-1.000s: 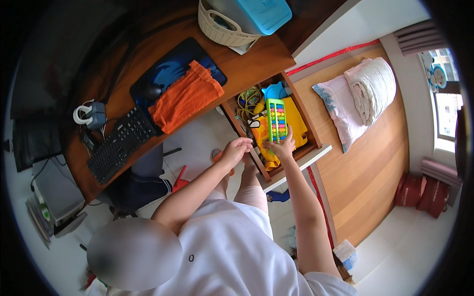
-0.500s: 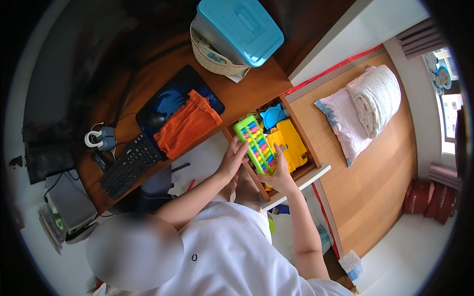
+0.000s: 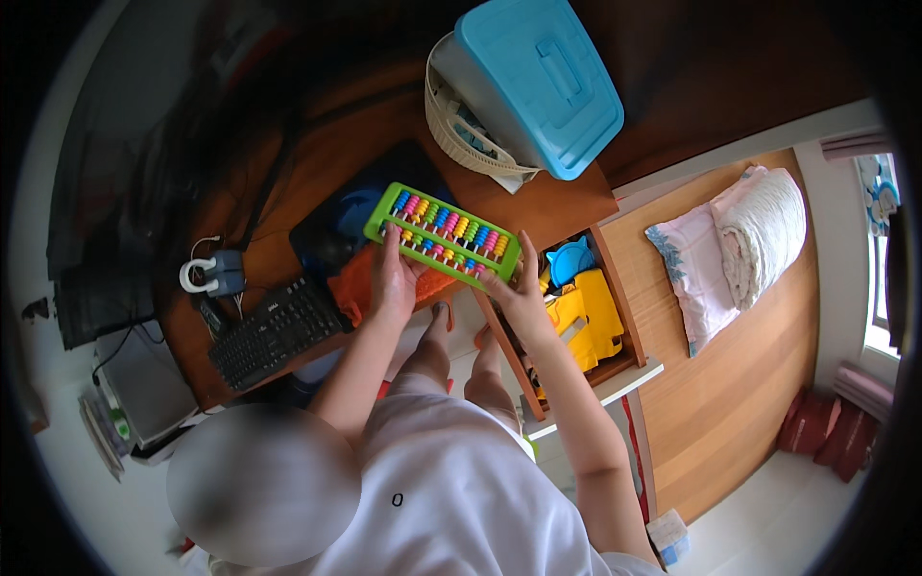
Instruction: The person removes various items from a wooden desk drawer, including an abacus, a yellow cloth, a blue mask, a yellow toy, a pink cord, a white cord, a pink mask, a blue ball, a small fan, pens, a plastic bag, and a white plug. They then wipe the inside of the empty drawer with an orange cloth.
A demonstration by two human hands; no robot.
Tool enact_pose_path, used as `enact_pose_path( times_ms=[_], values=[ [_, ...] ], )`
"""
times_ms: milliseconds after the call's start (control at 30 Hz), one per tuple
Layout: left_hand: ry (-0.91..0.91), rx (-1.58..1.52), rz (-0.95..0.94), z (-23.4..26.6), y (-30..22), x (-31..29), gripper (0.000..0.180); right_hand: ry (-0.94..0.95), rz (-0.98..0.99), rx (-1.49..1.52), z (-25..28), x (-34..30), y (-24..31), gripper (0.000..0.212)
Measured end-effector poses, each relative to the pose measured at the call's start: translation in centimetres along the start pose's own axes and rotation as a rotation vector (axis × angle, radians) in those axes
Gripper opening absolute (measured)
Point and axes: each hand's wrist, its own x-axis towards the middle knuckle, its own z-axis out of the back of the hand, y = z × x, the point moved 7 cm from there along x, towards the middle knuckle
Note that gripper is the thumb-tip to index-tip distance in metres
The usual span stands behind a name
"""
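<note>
Between my two hands is an abacus [image 3: 444, 231] with a green frame and colourful beads, held up over the desk's front edge. My left hand [image 3: 392, 280] grips its lower long edge near the left end. At the right end, my right hand [image 3: 521, 300] has thumb and fingers closed on the frame. An orange cloth [image 3: 351, 285] lies on the desk, partly hidden behind the abacus and my left hand. Just right of my right hand, a pulled-out drawer [image 3: 626, 326] holds a yellow item [image 3: 600, 317] and a blue cat-eared item [image 3: 570, 259].
On the desk [image 3: 567, 204] stand a black keyboard [image 3: 279, 331], a dark mouse pad [image 3: 322, 216] and a cream basket [image 3: 444, 125] beside a blue-lidded box [image 3: 543, 82]. Right of the drawer, a wooden platform [image 3: 711, 413] carries a pillow [image 3: 687, 259] and a rolled quilt [image 3: 764, 240].
Both hands have lifted the abacus out from over the drawer and moved it left, above the desk edge. It has turned from steep to nearly lengthwise, and the view has shifted.
</note>
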Motion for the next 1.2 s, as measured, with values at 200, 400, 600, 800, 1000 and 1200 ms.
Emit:
enact_pose_path(
  times_ms=[200, 400, 600, 800, 1000, 1200],
  values=[
    [0.036, 0.178, 0.139, 1.9, -2.3, 5.0, 0.037, -0.224, -0.135, 0.362, -2.0, 4.5, -3.5, 0.058],
    [0.022, 0.233, 0.095, 4.8, -3.5, 9.8, 0.050, -0.329, -0.129, 0.310, -3.8, 7.8, -4.1, 0.049],
    [0.135, 0.333, 0.146, 3.0, -3.9, 12.9, 0.047, -0.481, -0.101, 0.265, -3.9, 8.5, -4.6, 0.054],
    [0.218, 0.421, 0.208, 2.2, -2.9, 14.7, 0.043, -0.557, -0.162, 0.110, -2.2, 8.8, -4.4, 0.055],
    [0.231, 0.375, 0.244, 1.5, -2.5, 14.6, 0.062, -0.678, -0.062, -0.075, 0.2, 10.0, -6.0, 0.048],
    [0.307, 0.305, 0.240, 0.5, -2.6, 12.7, 0.061, -0.702, -0.095, -0.149, 2.6, 10.2, -9.3, 0.044]
  ],
)
